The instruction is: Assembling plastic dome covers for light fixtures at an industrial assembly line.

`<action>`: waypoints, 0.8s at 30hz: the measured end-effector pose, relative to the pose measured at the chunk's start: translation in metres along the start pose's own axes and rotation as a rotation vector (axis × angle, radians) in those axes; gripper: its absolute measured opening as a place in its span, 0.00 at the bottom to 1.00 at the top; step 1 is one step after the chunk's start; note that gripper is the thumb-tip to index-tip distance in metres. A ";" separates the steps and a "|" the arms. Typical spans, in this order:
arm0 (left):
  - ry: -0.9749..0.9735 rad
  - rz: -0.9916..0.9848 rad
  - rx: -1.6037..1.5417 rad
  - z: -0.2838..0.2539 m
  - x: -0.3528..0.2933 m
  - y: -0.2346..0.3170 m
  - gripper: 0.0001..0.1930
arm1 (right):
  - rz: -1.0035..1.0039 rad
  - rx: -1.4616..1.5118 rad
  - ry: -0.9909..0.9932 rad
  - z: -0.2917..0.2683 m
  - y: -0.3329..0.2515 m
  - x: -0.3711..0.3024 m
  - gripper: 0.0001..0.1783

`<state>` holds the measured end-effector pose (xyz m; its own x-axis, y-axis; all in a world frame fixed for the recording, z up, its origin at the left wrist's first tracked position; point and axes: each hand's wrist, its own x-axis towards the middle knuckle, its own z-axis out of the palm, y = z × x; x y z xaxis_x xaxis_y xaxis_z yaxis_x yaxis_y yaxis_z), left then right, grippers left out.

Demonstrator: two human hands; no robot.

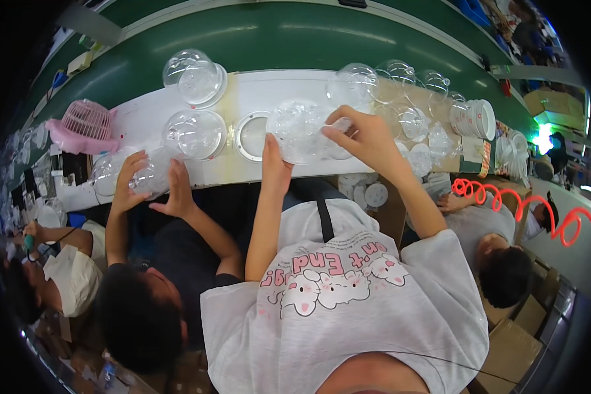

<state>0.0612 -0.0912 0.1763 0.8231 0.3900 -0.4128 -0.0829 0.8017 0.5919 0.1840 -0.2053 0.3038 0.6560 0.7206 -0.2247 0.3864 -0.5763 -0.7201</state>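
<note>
Both my hands are raised over the bench around a clear plastic globe-like piece point(297, 131) with a cloudy, glinting middle. My left hand point(277, 164) grips its near left edge, thumb upright against the side. At its right side my right hand point(361, 134) is closed in a pinch, thumb against the fingertips. Whatever lies between those fingertips is too small and glary to name. Left of the globe piece, a white round ring point(241, 148) with small holes lies on the bench, partly covered by the piece.
Clear domes on white bases point(194, 134) stand to the left, with more clear domes point(354, 82) at the back right. Beside me a co-worker's hands point(177, 187) hold a clear piece. A pink cage-like basket point(87, 121) stands far left; a red coiled hose point(519, 203) hangs right.
</note>
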 end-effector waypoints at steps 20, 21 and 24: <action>0.476 0.312 0.348 -0.058 0.001 -0.037 0.26 | 0.441 0.532 -0.256 0.070 0.036 0.041 0.27; 0.482 0.315 0.348 -0.065 0.000 -0.040 0.26 | 0.439 0.532 -0.262 0.072 0.041 0.044 0.27; 0.165 0.458 0.513 -0.079 0.000 -0.023 0.36 | 0.258 0.508 -0.028 0.066 0.077 0.051 0.19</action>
<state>0.0182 -0.0735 0.1081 0.6696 0.7329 -0.1199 -0.0915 0.2416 0.9661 0.2040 -0.1872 0.1935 0.6675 0.5952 -0.4475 -0.1488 -0.4822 -0.8633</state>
